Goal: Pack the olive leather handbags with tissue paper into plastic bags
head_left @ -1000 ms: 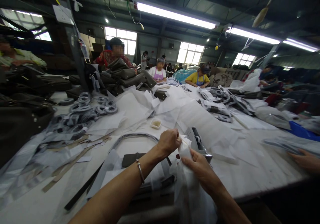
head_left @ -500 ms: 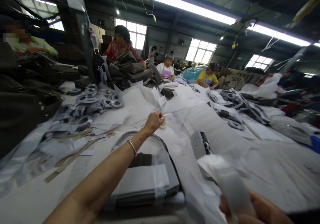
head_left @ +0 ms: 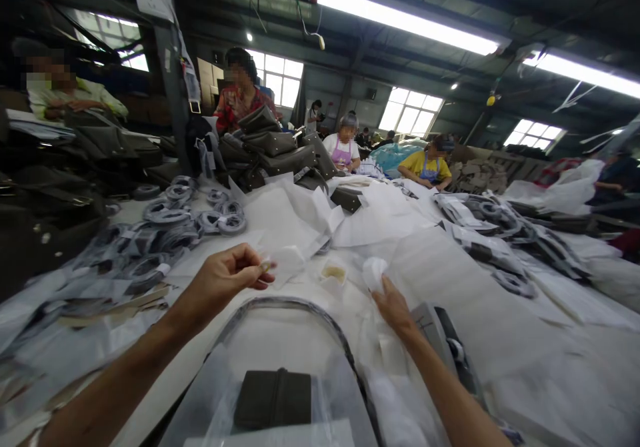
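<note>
My left hand [head_left: 233,270] is closed in a pinch around a small yellowish loop [head_left: 266,266], which looks like a rubber band. In front of it lies a small white tub [head_left: 325,282] with tan contents too small to make out. To the right of the tub, my right hand [head_left: 393,304] grips a piece of white wrapping sheet [head_left: 375,272] between thumb and fingers. Below both hands rests a bag with a wrapped, arched handle [head_left: 295,302], its body partly covered by translucent wrapping; a dark brown tab [head_left: 275,397] shows on it.
Coiled, wrapped straps [head_left: 170,210] lie at left. Loose white sheets [head_left: 285,207] cover the middle, and more wrapped handles [head_left: 485,214] lie at right. A grey boxed-looking piece [head_left: 440,334] is beside my right forearm. Dark bags [head_left: 280,147] are heaped behind; several people work beyond.
My left hand has drawn back left from the tub, with the yellowish loop now in its fingers. My right hand has moved forward and left with the white sheet. The view has shifted slightly.
</note>
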`<act>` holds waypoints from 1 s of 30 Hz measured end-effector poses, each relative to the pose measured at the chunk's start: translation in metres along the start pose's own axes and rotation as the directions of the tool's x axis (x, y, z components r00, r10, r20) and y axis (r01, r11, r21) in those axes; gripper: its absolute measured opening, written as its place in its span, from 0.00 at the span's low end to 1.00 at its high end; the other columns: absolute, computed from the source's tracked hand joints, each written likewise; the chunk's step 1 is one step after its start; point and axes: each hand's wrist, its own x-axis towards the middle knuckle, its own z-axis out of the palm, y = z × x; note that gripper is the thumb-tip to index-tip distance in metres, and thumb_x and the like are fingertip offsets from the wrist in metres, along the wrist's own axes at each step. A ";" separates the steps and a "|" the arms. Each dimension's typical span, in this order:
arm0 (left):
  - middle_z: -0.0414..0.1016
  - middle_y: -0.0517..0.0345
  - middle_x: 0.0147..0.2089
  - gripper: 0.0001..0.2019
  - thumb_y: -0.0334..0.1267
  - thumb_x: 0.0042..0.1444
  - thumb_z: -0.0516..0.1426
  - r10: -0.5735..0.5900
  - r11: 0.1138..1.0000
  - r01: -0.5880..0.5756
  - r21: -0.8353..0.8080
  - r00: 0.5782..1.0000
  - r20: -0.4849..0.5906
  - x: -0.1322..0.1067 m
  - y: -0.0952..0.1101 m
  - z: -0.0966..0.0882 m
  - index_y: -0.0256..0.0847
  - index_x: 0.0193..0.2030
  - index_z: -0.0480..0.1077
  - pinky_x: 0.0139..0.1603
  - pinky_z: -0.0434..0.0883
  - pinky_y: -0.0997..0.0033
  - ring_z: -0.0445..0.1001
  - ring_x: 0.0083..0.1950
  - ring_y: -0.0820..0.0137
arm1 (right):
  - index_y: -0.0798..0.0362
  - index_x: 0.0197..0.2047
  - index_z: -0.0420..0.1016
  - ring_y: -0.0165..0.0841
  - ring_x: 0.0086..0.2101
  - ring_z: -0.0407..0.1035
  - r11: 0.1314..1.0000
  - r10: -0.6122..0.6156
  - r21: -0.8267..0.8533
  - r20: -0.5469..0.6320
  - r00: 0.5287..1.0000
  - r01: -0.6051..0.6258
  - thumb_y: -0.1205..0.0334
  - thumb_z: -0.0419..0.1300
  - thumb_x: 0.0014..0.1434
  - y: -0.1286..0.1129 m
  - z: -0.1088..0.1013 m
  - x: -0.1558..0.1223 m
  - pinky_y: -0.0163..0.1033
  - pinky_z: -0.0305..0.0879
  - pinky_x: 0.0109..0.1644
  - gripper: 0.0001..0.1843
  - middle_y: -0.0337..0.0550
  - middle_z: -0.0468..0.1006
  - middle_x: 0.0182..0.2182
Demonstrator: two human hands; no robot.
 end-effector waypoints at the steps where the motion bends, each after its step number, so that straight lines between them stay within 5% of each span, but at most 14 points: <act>1: 0.80 0.54 0.33 0.15 0.48 0.46 0.66 -0.015 1.000 0.016 0.022 1.000 -0.021 -0.003 -0.002 -0.007 0.38 0.28 0.71 0.39 0.80 0.63 0.81 0.36 0.62 | 0.54 0.51 0.74 0.49 0.47 0.71 0.998 -0.020 -0.068 -0.043 0.999 0.017 0.64 0.55 0.51 0.012 0.012 0.014 0.52 0.63 0.54 0.22 0.53 0.80 0.42; 9: 0.77 0.57 0.30 0.12 0.48 0.48 0.66 -0.116 0.989 0.122 0.086 0.990 -0.077 -0.015 -0.035 -0.038 0.42 0.29 0.75 0.40 0.79 0.65 0.79 0.35 0.61 | 0.58 0.62 0.64 0.45 0.61 0.60 0.864 -0.264 -0.469 -0.116 0.957 0.182 0.73 0.50 0.56 0.066 0.045 0.058 0.55 0.49 0.66 0.30 0.57 0.71 0.58; 18: 0.76 0.58 0.27 0.12 0.49 0.44 0.66 -0.130 0.991 0.131 0.029 0.991 -0.035 -0.029 -0.013 -0.017 0.44 0.23 0.72 0.38 0.76 0.63 0.78 0.32 0.61 | 0.60 0.65 0.61 0.48 0.56 0.66 0.724 -0.310 -0.655 -0.027 0.950 0.217 0.58 0.53 0.63 0.055 0.029 0.064 0.50 0.60 0.58 0.29 0.60 0.71 0.58; 23: 0.76 0.57 0.27 0.13 0.50 0.44 0.66 -0.145 0.989 0.147 0.023 0.987 -0.075 -0.040 -0.008 -0.016 0.44 0.23 0.72 0.37 0.75 0.62 0.75 0.31 0.61 | 0.53 0.65 0.64 0.47 0.60 0.62 0.660 -0.376 -0.681 0.068 0.924 0.318 0.66 0.52 0.63 0.053 0.044 0.045 0.50 0.55 0.61 0.27 0.53 0.69 0.63; 30: 0.73 0.59 0.25 0.17 0.54 0.43 0.67 -0.161 0.986 0.163 0.018 0.981 -0.105 -0.033 -0.014 0.002 0.44 0.22 0.71 0.36 0.73 0.66 0.73 0.30 0.64 | 0.54 0.61 0.70 0.46 0.45 0.72 0.642 -0.399 -0.655 0.158 0.903 0.398 0.63 0.53 0.67 0.059 0.047 0.034 0.48 0.61 0.49 0.20 0.55 0.80 0.49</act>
